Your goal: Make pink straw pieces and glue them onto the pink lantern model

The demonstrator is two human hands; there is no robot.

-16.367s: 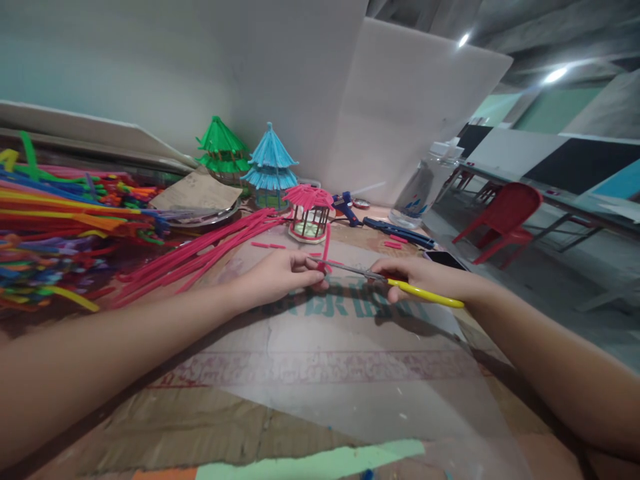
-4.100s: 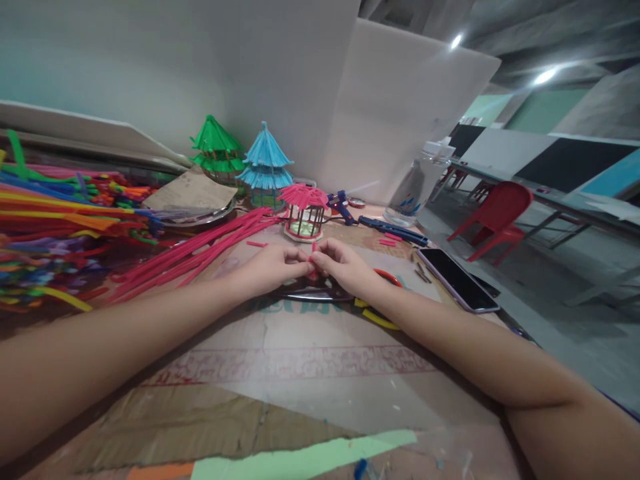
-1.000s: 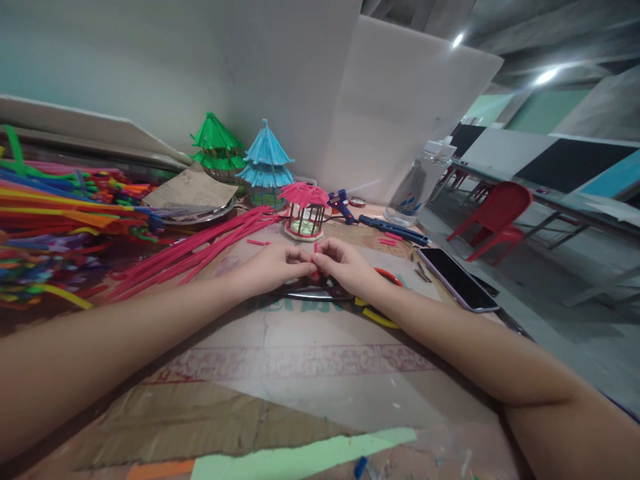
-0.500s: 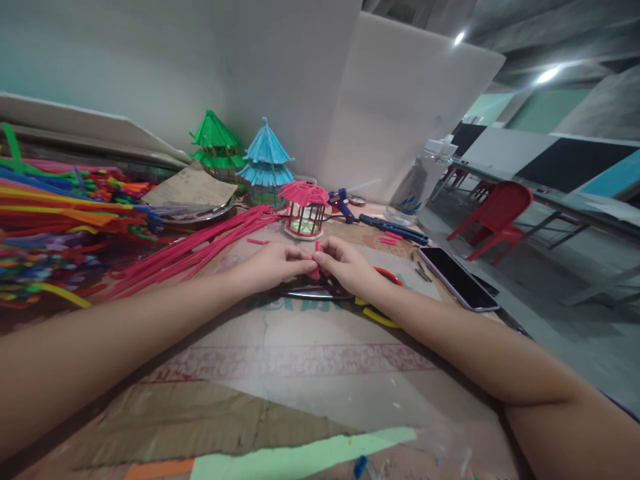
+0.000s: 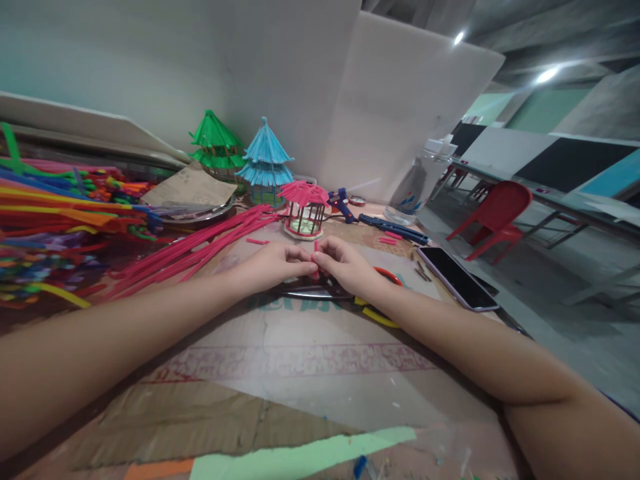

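Between my fingertips stands a short pink pipe cleaner piece (image 5: 315, 260), held upright over a dark round tray (image 5: 305, 293). My left hand (image 5: 275, 265) pinches it from the left and my right hand (image 5: 343, 265) from the right, the fingertips meeting around it. Just beyond them sits a small pavilion model (image 5: 304, 212) with a pink roof, brown posts and a pale base. Scissors with orange and yellow parts (image 5: 383, 313) lie partly hidden under my right wrist. Long pink pipe cleaners (image 5: 200, 247) spread out to the left of my left hand.
Behind stand a blue model (image 5: 265, 163) and a green model (image 5: 214, 143). A glue gun (image 5: 341, 205), blue pliers-like tool (image 5: 393, 229), phone (image 5: 457, 278) and clear bottle (image 5: 407, 190) are at the right. Many coloured pipe cleaners (image 5: 65, 213) fill the left.
Almost nothing differs. Both hands stay at the same spot, with the fingertips shifting very slightly on the pink piece.
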